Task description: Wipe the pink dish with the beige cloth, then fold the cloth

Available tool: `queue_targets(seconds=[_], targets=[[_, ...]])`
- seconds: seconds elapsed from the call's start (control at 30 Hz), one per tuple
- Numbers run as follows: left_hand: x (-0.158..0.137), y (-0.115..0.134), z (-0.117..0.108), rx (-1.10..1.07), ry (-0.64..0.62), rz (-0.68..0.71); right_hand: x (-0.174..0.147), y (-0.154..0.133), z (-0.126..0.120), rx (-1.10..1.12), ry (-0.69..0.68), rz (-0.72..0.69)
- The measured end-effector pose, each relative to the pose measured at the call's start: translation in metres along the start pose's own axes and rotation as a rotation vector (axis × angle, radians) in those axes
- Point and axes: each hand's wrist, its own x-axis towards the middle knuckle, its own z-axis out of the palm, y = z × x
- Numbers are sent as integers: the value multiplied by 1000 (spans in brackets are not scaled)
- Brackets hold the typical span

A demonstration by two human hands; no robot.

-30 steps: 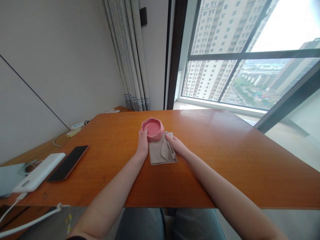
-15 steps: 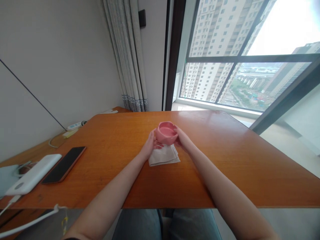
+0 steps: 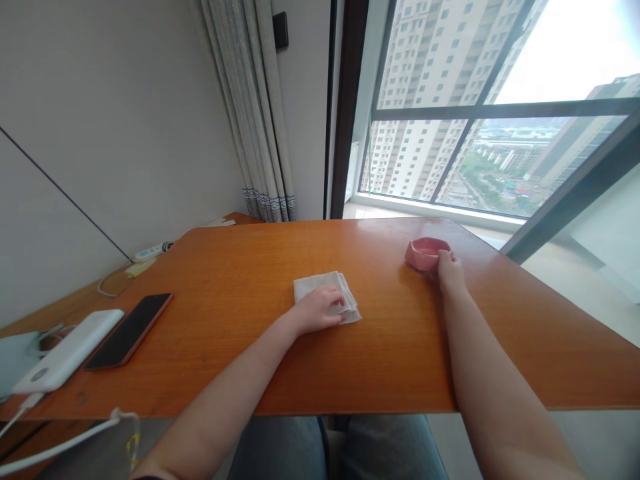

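Observation:
A folded pale cloth (image 3: 317,283) lies flat near the middle of the wooden table. My left hand (image 3: 323,308) rests on its front part, fingers bent and thumb apart from them, with cloth showing in the gap. Over at the right, a pink bowl (image 3: 423,255) with a wavy, faceted rim sits at or just above the tabletop; I cannot tell whether it touches. My right hand (image 3: 451,269) grips the bowl's right side, thumb at the rim. The fingers behind the bowl's wall are partly hidden.
A black phone (image 3: 130,331) and a white power bank (image 3: 67,350) with a cable lie at the table's left. Farther back is a power strip (image 3: 151,252) by the wall. A large window (image 3: 450,160) stands beyond the table's far right.
The pink bowl has moved from above the cloth to the right, carried by my right hand alone. My left hand has let go of it and come down onto the cloth.

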Motion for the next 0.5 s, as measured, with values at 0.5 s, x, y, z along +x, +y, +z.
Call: queue_targets(seconds=[0.5], targets=[[-3, -2, -16, -34, 265, -117, 6, 4, -2, -185, 12, 38]])
